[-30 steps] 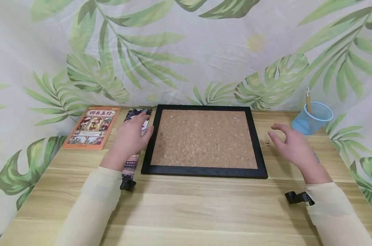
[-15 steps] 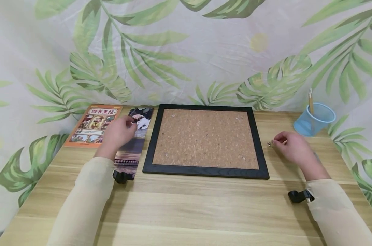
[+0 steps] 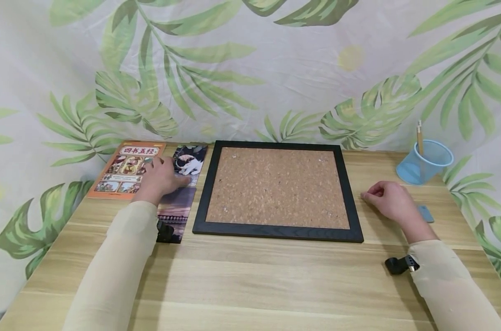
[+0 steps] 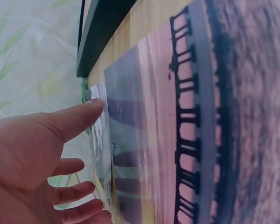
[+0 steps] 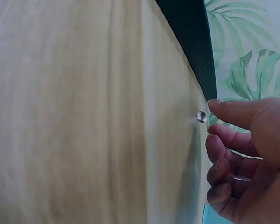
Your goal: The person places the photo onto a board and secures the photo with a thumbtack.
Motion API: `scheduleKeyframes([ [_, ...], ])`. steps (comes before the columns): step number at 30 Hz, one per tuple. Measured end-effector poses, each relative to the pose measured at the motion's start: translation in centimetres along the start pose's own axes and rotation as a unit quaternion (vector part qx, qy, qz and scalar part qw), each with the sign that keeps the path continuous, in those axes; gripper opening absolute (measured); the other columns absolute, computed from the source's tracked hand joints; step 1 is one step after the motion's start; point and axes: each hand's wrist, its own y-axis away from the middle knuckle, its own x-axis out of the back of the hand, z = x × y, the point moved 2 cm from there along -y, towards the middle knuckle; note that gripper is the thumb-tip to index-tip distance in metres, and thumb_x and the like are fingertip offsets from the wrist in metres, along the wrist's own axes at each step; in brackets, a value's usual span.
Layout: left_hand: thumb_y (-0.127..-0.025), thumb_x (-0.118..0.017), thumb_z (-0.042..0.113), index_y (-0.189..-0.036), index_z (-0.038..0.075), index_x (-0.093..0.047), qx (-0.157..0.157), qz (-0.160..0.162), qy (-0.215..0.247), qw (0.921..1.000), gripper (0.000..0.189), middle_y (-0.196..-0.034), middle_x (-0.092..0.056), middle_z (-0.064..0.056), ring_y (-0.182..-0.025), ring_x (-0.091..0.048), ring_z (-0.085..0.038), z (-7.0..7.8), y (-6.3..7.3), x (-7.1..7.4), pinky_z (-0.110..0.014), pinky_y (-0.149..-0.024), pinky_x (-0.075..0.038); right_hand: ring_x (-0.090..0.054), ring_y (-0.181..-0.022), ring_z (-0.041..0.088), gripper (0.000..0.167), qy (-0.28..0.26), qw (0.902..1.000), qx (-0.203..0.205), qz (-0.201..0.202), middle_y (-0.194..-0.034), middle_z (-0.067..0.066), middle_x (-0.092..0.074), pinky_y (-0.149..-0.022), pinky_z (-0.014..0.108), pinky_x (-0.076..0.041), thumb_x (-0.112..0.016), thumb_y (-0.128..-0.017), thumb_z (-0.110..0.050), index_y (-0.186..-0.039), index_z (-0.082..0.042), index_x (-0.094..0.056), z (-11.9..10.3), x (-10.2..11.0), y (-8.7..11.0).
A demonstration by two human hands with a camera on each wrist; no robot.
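My left hand point(image 3: 159, 179) lies over the photo of a black-and-white cat point(image 3: 194, 162), its thumb stretched onto it and its fingers loosely spread. In the left wrist view the thumb tip is at the edge of the cat photo, beside a purple sunset photo with a pier point(image 4: 186, 121). My right hand point(image 3: 393, 200) is low on the table right of the framed cork board point(image 3: 275, 184), fingers curled. In the right wrist view a small shiny metal thumbtack point(image 5: 201, 116) shows right at the thumb and index fingertips; I cannot tell whether they pinch it.
An orange book point(image 3: 118, 184) lies left of the photos, partly behind the left hand. Small shiny bits dot the cork. A blue mesh cup point(image 3: 416, 165) holding a pencil point(image 3: 419, 140) stands at the back right. A small flat blue piece point(image 3: 425, 214) lies beside the right wrist.
My left hand has moved left off the photos' middle, uncovering more of the cat, then spread its fingers. My right hand has come down, its fingers drawing together where the shiny bits lay.
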Motion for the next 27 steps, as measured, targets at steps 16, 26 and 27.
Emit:
scheduleKeyframes([
  [16, -0.097, -0.073, 0.028, -0.162, -0.006, -0.034, -0.012, 0.034, 0.092, 0.9951, 0.083, -0.159, -0.037, -0.043, -0.146, -0.031, -0.066, -1.0, -1.8, 0.0, -0.075, -0.119, -0.031, -0.062, -0.083, 0.029, 0.029, -0.004, 0.9999, -0.012, 0.003, -0.092, 0.018, -0.072, -0.071, 0.033, -0.045, -0.072, -0.104, -0.023, -0.105, 0.005, -0.074, -0.1, -0.1, -0.2],
  [26, -0.106, -0.058, 0.016, -0.157, -0.004, -0.050, -0.022, 0.096, 0.223, 0.9699, 0.055, -0.145, -0.057, -0.033, -0.125, -0.059, -0.045, -1.7, -0.1, 0.7, -0.056, -0.099, -0.053, -0.063, -0.084, 0.030, 0.024, -0.004, 1.0000, -0.006, 0.005, -0.092, 0.018, -0.073, -0.072, 0.032, -0.045, -0.070, -0.104, -0.019, -0.104, 0.005, -0.075, 0.0, -0.5, -0.2],
  [27, -0.107, -0.057, 0.016, -0.157, -0.003, -0.051, -0.020, 0.100, 0.236, 0.9663, 0.054, -0.145, -0.057, -0.032, -0.128, -0.059, -0.045, -1.7, 0.1, 0.7, -0.051, -0.097, -0.053, -0.063, -0.084, 0.030, 0.024, -0.004, 1.0000, -0.005, 0.005, -0.092, 0.018, -0.072, -0.072, 0.032, -0.045, -0.070, -0.104, -0.019, -0.104, 0.005, -0.075, 0.0, -0.5, -0.1],
])
